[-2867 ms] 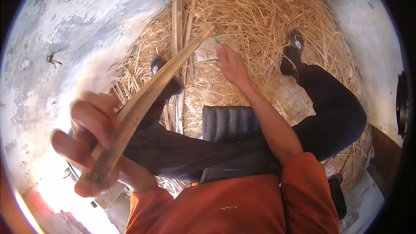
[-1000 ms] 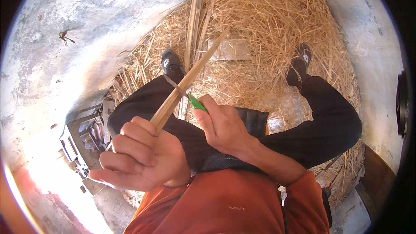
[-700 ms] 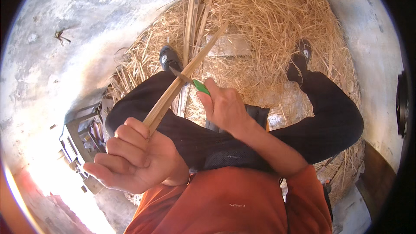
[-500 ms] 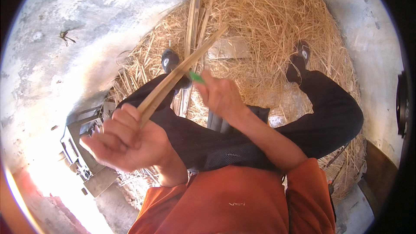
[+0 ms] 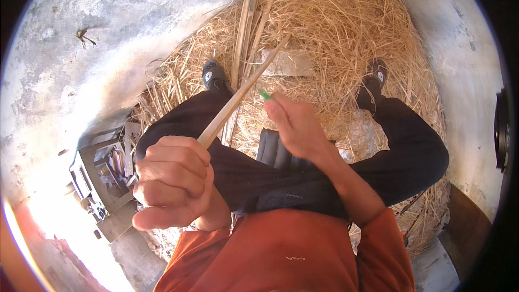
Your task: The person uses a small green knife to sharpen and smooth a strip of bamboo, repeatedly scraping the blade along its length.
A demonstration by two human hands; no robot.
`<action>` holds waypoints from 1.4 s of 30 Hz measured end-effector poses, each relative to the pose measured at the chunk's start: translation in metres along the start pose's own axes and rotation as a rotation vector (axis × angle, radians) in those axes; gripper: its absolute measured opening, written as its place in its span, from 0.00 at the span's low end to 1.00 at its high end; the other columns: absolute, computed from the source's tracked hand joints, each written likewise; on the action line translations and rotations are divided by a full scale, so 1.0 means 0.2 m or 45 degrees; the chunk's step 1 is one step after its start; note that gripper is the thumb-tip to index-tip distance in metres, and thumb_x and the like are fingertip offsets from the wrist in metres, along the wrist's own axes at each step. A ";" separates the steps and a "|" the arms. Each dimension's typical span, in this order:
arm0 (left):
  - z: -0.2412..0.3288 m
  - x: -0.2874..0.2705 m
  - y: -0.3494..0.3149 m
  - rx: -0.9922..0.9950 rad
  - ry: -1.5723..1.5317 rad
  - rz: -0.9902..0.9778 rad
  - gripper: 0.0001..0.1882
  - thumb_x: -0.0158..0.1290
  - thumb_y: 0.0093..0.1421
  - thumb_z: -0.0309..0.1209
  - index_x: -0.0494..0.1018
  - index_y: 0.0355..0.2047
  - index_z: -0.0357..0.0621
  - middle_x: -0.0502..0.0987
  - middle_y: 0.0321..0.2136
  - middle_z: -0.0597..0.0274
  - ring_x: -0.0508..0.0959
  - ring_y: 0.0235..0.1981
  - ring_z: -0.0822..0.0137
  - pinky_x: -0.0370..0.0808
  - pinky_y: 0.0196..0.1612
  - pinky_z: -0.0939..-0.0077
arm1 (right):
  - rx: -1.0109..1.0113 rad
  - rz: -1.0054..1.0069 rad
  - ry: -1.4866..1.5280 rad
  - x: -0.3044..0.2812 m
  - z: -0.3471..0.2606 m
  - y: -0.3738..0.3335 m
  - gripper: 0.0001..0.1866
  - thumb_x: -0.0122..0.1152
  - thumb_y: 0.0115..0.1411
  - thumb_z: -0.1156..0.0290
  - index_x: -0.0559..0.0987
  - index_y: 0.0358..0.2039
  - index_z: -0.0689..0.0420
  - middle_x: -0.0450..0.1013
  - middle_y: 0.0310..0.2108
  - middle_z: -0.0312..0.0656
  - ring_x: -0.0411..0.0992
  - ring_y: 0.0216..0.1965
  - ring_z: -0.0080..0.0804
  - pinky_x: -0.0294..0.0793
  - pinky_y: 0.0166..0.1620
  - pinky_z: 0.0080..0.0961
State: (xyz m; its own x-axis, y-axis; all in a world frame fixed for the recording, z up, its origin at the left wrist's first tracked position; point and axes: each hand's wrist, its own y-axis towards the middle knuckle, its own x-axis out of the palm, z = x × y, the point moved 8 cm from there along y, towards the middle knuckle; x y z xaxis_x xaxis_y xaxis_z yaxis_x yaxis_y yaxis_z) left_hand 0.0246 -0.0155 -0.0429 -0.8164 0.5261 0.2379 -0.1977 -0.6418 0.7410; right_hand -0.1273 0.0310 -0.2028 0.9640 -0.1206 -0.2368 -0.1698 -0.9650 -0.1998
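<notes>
My left hand is closed in a fist round the near end of a split strip of pale wood or bamboo. The strip points up and away to the right, narrowing to a tip above the straw. My right hand is closed on a small green-ended tool. Only its green end shows past the thumb and finger; the rest is hidden in the hand, and I cannot make out a blade. The green end is just to the right of the strip, apart from it.
Loose straw covers the floor. More long strips lie at the back, beside a flat pale block. At the left stands a box-like holder with things inside. Pale walls curve up on both sides; my legs are spread.
My left fist has turned and moved right, rolling the strip so it looks narrower. My right hand, with the green tool, has moved right, away from the strip.
</notes>
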 end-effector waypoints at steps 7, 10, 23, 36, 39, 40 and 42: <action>-0.01 0.00 -0.01 0.010 -0.080 -0.029 0.18 0.39 0.59 0.36 0.56 0.12 0.49 0.57 0.05 0.69 0.53 0.05 0.76 0.52 0.10 0.82 | -0.118 0.066 -0.123 0.07 0.07 0.03 0.17 0.46 0.65 0.58 0.70 0.29 0.60 0.65 0.12 0.54 0.67 0.17 0.57 0.64 0.23 0.48; -0.01 -0.03 -0.02 0.027 -0.051 0.021 0.29 0.35 0.64 0.51 0.58 0.12 0.46 0.59 0.04 0.67 0.54 0.03 0.75 0.55 0.08 0.82 | -0.142 0.172 -0.402 0.08 0.08 0.03 0.17 0.45 0.66 0.59 0.72 0.29 0.60 0.67 0.11 0.52 0.70 0.16 0.55 0.68 0.22 0.47; -0.02 -0.05 -0.02 -0.045 -0.059 -0.032 0.32 0.34 0.65 0.56 0.60 0.11 0.48 0.60 0.04 0.70 0.54 0.03 0.76 0.55 0.08 0.84 | 0.318 0.343 -0.414 -0.16 0.63 0.14 0.22 0.39 0.67 0.54 0.73 0.34 0.61 0.71 0.19 0.54 0.72 0.24 0.55 0.69 0.30 0.45; -0.01 -0.16 -0.07 -0.019 -0.013 0.212 0.31 0.31 0.66 0.55 0.55 0.10 0.52 0.60 0.04 0.73 0.52 0.04 0.78 0.53 0.10 0.85 | -0.108 0.208 -0.351 0.07 0.35 0.18 0.19 0.39 0.67 0.60 0.70 0.26 0.61 0.62 0.12 0.54 0.66 0.16 0.52 0.63 0.23 0.43; -0.03 -0.16 -0.07 -0.028 -0.028 0.195 0.31 0.32 0.66 0.55 0.55 0.10 0.52 0.59 0.04 0.73 0.52 0.04 0.79 0.53 0.10 0.86 | 0.165 0.218 -0.438 0.03 0.61 0.28 0.20 0.42 0.66 0.56 0.73 0.29 0.60 0.66 0.11 0.55 0.69 0.19 0.58 0.68 0.24 0.49; -0.03 -0.16 -0.07 -0.031 -0.037 0.192 0.31 0.32 0.66 0.55 0.55 0.10 0.52 0.59 0.04 0.74 0.52 0.04 0.79 0.53 0.10 0.86 | 0.132 0.263 -0.468 0.02 0.64 0.28 0.20 0.42 0.66 0.56 0.73 0.29 0.60 0.66 0.11 0.55 0.69 0.18 0.57 0.68 0.24 0.49; -0.01 -0.18 -0.07 -0.045 -0.037 0.205 0.31 0.32 0.66 0.54 0.55 0.10 0.52 0.59 0.04 0.74 0.52 0.04 0.79 0.53 0.10 0.86 | 0.066 0.335 -0.524 0.00 0.64 0.27 0.20 0.42 0.66 0.55 0.73 0.30 0.60 0.66 0.12 0.55 0.69 0.18 0.57 0.68 0.24 0.50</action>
State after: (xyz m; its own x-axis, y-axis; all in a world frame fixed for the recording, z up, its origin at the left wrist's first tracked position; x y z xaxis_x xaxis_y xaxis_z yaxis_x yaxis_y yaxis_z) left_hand 0.0553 -0.0267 -0.0641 -0.8230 0.4304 0.3707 -0.0845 -0.7381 0.6694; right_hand -0.1633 0.0097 -0.3350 0.7278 -0.2468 -0.6399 -0.4169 -0.9000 -0.1271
